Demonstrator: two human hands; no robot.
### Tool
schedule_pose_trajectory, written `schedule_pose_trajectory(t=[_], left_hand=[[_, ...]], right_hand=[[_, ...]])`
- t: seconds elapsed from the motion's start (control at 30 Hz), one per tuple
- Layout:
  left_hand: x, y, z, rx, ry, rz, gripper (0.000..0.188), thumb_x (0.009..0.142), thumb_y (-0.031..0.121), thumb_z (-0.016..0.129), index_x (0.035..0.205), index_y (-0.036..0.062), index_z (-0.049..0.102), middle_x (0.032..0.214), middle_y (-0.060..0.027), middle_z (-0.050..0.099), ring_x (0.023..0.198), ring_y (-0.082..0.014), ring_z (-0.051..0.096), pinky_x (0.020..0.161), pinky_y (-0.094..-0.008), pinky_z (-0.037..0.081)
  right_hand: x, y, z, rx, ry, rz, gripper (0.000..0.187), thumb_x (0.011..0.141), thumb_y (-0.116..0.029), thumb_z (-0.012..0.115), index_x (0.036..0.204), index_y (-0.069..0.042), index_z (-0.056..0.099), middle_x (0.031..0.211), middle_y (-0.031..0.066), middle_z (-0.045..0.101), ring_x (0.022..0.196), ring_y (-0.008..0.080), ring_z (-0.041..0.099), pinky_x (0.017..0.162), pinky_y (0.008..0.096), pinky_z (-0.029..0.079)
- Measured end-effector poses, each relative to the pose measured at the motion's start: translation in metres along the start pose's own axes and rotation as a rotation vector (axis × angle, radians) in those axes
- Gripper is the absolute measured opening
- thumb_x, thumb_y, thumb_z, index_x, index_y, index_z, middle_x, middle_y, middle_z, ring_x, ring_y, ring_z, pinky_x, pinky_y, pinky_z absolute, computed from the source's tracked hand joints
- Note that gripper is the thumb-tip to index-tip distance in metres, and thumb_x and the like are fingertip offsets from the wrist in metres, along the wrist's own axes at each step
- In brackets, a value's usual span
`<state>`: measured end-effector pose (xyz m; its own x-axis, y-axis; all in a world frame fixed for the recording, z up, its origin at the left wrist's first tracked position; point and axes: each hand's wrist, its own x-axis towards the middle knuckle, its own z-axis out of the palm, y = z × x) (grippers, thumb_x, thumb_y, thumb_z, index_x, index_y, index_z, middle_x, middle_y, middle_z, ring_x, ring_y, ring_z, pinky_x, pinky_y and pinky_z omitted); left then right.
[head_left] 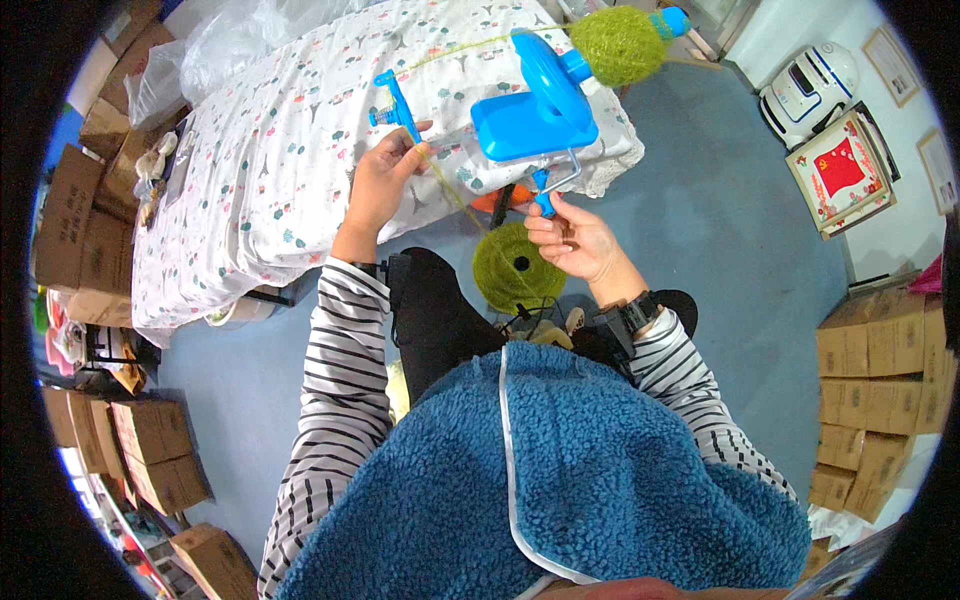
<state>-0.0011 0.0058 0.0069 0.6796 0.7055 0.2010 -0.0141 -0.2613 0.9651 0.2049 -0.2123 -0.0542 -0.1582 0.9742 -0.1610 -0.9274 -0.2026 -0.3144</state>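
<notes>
Two-handed hold at a blue yarn winder, upper centre of frame

Left arm: rises from the lower left in a striped sleeve, wrist slightly bent. Left hand [382, 182] lies left of upper centre, fingers angled up and right. Thumb and index are nearly closed on the lower end of the blue yarn guide [398, 103]; other fingers curl behind. The green yarn strand [450, 190] passes at the thumb; whether it is pinched too, cannot tell.

Right arm: comes up from the lower right, black wrist strap [638, 312] at the cuff. Right hand [577, 240] sits right of centre, palm side partly showing, fingers bent. Thumb and index are closed on a small blue knob [545, 204] below the bent metal rod [568, 172].

Yarn winder [535, 128]: at the near right edge of the patterned tablecloth [290, 190], upper centre. Green yarn ball [620, 46] sits on its tilted spindle, upper right of centre. Strand runs from the ball left to the guide, then down past the left hand to the green yarn cone [497, 268], at frame centre, below table level.
</notes>
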Motion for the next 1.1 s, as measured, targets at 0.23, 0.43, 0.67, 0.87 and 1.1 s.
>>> schedule_pose_trajectory(t=[0.23, 0.43, 0.67, 0.87, 1.1], left_hand=[[0.003, 0.003, -0.001, -0.013, -0.018, -0.05, 0.034, 0.099, 0.016, 0.059, 0.128, -0.0017, 0.059, 0.101, -0.0064, 0.066, 0.083, -0.0106, 0.057, 0.081, -0.0255, 0.05], [0.001, 0.001, -0.001, -0.026, -0.028, -0.03, 0.035, 0.099, 0.017, 0.059, 0.129, -0.003, 0.058, 0.101, -0.0071, 0.066, 0.082, -0.0107, 0.057, 0.081, -0.025, 0.05], [0.002, -0.003, -0.001, -0.047, -0.011, -0.007, 0.032, 0.097, 0.014, 0.06, 0.126, 0.0006, 0.061, 0.094, -0.0035, 0.069, 0.079, -0.0081, 0.057, 0.079, -0.024, 0.05], [0.0, -0.001, -0.002, -0.074, -0.01, 0.007, 0.031, 0.097, 0.015, 0.061, 0.125, 0.0011, 0.062, 0.09, -0.0008, 0.066, 0.077, -0.0072, 0.056, 0.075, -0.0233, 0.049], [0.0, -0.001, -0.003, -0.02, 0.005, 0.01, 0.03, 0.095, 0.016, 0.064, 0.123, 0.0025, 0.064, 0.083, 0.0008, 0.062, 0.074, -0.0071, 0.056, 0.072, -0.0233, 0.048]], right_hand=[[0.001, 0.005, -0.002, 0.15, -0.014, -0.033, 0.032, 0.103, -0.033, 0.049, 0.1, -0.002, 0.054, 0.076, -0.0002, 0.043, 0.062, 0.0092, 0.037, 0.05, 0.0206, 0.031], [-0.015, -0.007, -0.019, 0.145, 0.056, -0.131, 0.026, 0.103, -0.029, 0.049, 0.096, -0.004, 0.048, 0.075, -0.0011, 0.04, 0.061, 0.0083, 0.037, 0.05, 0.021, 0.031], [-0.037, -0.029, -0.02, 0.039, 0.065, -0.273, 0.026, 0.103, -0.03, 0.049, 0.095, -0.005, 0.049, 0.075, -0.002, 0.039, 0.061, 0.0074, 0.037, 0.051, 0.0207, 0.03], [-0.05, -0.045, 0.01, -0.079, 0.146, -0.414, 0.031, 0.104, -0.033, 0.045, 0.092, -0.006, 0.05, 0.072, -0.0027, 0.039, 0.059, 0.0079, 0.035, 0.051, 0.0219, 0.029], [-0.046, -0.046, 0.058, -0.276, 0.122, -0.489, 0.034, 0.106, -0.037, 0.04, 0.094, -0.007, 0.051, 0.072, -0.0027, 0.041, 0.059, 0.0084, 0.036, 0.053, 0.0224, 0.031]])
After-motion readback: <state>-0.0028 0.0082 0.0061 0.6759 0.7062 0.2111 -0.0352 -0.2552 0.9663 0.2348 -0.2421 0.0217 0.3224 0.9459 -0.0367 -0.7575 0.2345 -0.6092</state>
